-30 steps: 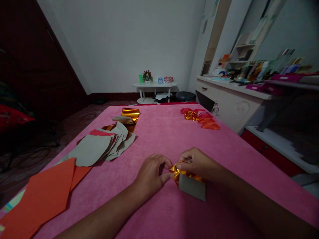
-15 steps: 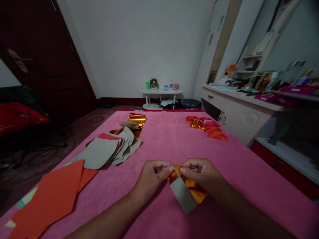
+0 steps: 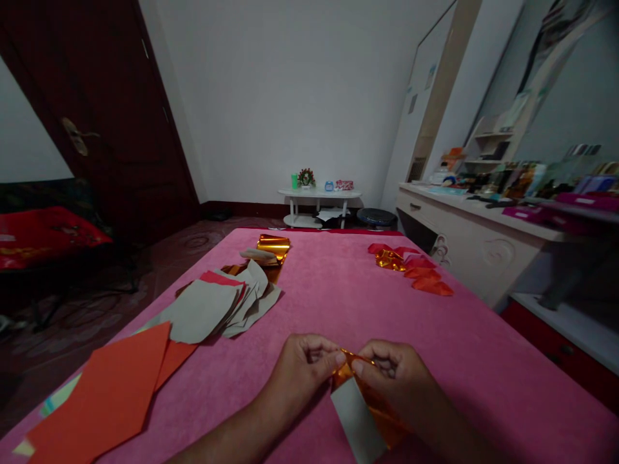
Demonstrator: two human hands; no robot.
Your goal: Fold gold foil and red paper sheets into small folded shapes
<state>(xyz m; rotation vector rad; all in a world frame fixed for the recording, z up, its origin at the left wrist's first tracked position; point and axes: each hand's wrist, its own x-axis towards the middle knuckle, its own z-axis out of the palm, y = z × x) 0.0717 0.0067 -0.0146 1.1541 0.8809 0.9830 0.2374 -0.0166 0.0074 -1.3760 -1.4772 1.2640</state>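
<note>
My left hand [image 3: 302,374] and my right hand [image 3: 394,380] both pinch the top of a piece of gold foil paper [image 3: 360,409] with a grey back, low over the pink cloth of the table [image 3: 329,296]. Thumbs and forefingers of both hands are pressed together on the crumpled gold end. The grey flap of the paper hangs down toward me between my wrists.
A fan of grey-backed sheets [image 3: 217,303] and large orange sheets [image 3: 106,386] lie at the left. Gold foil rolls [image 3: 271,248] sit at the far middle, folded red and gold pieces [image 3: 411,267] at the far right. A dresser [image 3: 474,225] stands to the right.
The view has tilted up, so my hands now sit lower in the frame. The paper has turned, with its grey flap now pointing down toward me.
</note>
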